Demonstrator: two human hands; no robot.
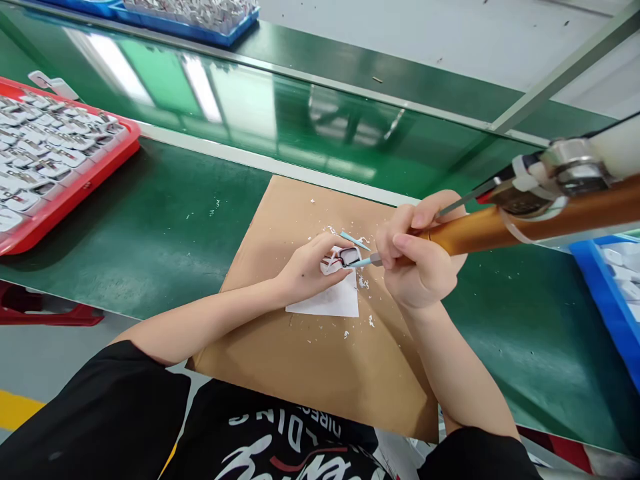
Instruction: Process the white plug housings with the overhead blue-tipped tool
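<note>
My left hand (pixel 320 267) is closed around a small white plastic housing (pixel 349 256) with a dark-edged opening and thin dark red wires. In my right hand (pixel 425 250) I grip an orange-brown cylindrical handheld tool (pixel 475 233). Its pale blue, blade-like tip (pixel 363 262) reaches the right edge of the housing; whether it touches is too small to tell. Another light blue pointed strip (pixel 355 240) lies just beyond the housing. Under my hands are a white paper sheet (pixel 330 300) and a cardboard sheet (pixel 320 363), with white shavings scattered about.
A red tray (pixel 115 160) of white plastic parts stands at the left. Blue trays (pixel 240 30) with small parts sit on the back shelf, and a blue bin (pixel 595 287) is at the right. The tool's thick body and cable ties (pixel 530 177) extend to the upper right.
</note>
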